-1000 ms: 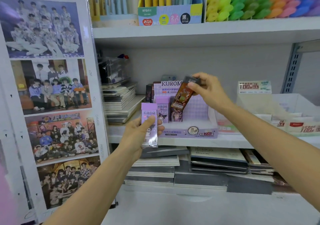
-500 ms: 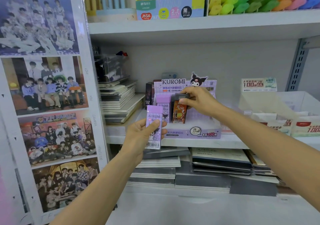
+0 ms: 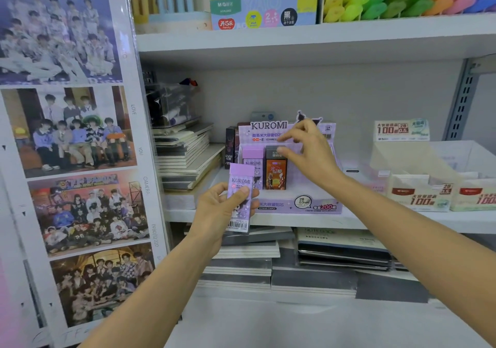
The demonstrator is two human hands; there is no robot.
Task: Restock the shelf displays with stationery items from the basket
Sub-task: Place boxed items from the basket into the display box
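Head view: the left hand (image 3: 214,210) pinches a purple Kuromi pack (image 3: 239,197) between thumb and fingers at 8 o'clock of the Kuromi display box (image 3: 308,206), probably staged for the next slot. Its long axis runs 12 to 6, barcode end down. An orange pack (image 3: 275,169) stands upright in the box. At its 2 o'clock the right hand (image 3: 311,154) hovers, fingers spread, gripping nothing.

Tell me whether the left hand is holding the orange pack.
No, the left hand grips a purple Kuromi pack; the orange pack stands in the display box.
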